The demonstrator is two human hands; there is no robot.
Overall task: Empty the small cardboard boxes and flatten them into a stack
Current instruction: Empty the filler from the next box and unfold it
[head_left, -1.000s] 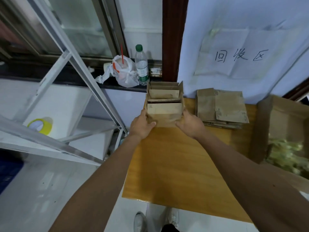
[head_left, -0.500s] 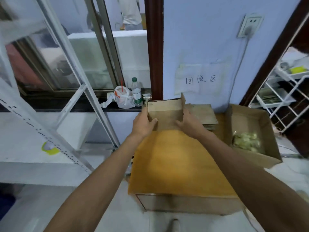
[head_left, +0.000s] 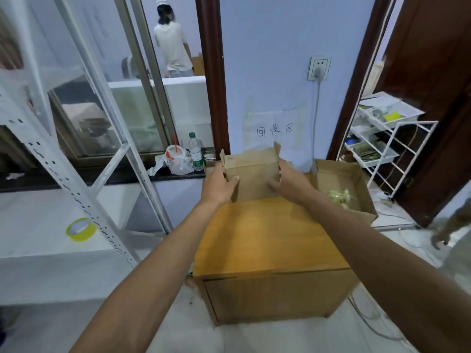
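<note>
Here both hands, left hand and right hand, grip the small cardboard box by its sides above the tabletop.

A bottle stands just beside a white bag.

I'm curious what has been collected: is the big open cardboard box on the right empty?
No, the large open box has a heap of pale yellow-green pieces lying on its floor.
</note>
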